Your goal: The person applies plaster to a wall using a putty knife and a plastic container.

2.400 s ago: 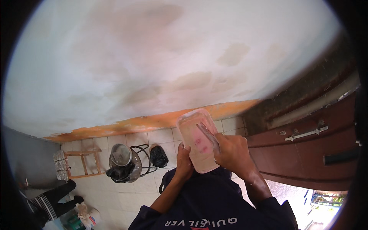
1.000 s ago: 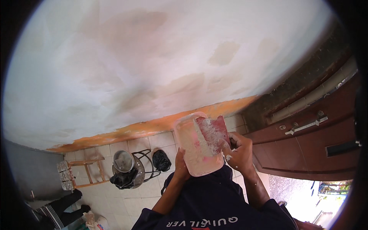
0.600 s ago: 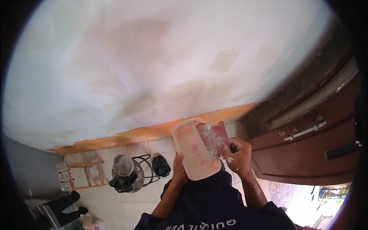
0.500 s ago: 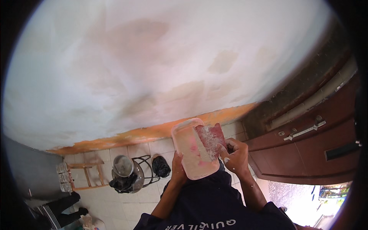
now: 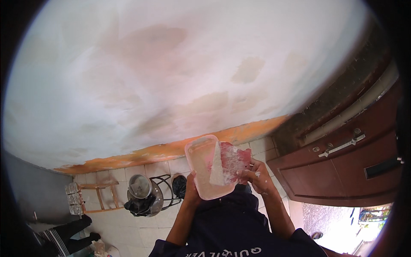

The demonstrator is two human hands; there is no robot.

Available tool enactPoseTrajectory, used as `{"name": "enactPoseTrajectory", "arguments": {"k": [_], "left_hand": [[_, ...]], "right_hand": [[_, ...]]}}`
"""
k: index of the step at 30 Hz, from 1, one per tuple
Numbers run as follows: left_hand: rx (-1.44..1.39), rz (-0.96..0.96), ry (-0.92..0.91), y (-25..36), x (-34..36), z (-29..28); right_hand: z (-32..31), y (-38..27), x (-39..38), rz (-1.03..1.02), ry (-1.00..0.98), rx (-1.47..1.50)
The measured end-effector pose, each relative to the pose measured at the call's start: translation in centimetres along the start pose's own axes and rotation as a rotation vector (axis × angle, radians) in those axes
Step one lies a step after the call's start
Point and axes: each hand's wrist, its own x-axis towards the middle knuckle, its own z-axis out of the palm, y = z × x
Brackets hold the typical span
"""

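My left hand [image 5: 192, 190] grips a pale pink plastic tray [image 5: 192, 165] by its near left side, in front of my dark shirt. Beige putty coats the tray's inside, with pink showing through in places. Between the fingers and thumb of my right hand [image 5: 262, 179] is a flat red putty spreader [image 5: 236, 159], smeared with white. Its left edge carries a pale strip of putty [image 5: 218, 170] and lies over the tray's right part. White specks dot my right hand. Ahead stands a white wall [image 5: 180, 81] with grey-beige damp-looking patches.
A stool [image 5: 159, 203] bears a metal pot [image 5: 140, 186] and a black plastic bag [image 5: 139, 206]. Another black bundle [image 5: 179, 186] lies beside it. Left of these is a wooden frame [image 5: 99, 197]; a person's dark-clothed legs [image 5: 70, 230] show below. A brown door [image 5: 338, 171] stands at right.
The spreader has moved left and turned over the tray; a strip of putty now shows along its left edge. The tray has shifted slightly left with my left hand.
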Motion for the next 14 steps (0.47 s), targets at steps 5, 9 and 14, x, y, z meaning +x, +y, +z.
{"name": "enactPoseTrajectory", "arguments": {"k": [5,9,14], "left_hand": [[0.024,0.003,-0.018,-0.1,0.4,-2.1],[0.043,0.014,-0.038,-0.4,0.3,-3.0],[-0.028,-0.066,-0.063,-1.9,0.8,-5.2]], "right_hand": [[-0.1,0.9,0.1,0.010,-0.030,0.027],[-0.8,2.7,0.1,0.050,-0.053,0.114],[-0.1,3.0,0.1,0.010,-0.064,0.086]]}}
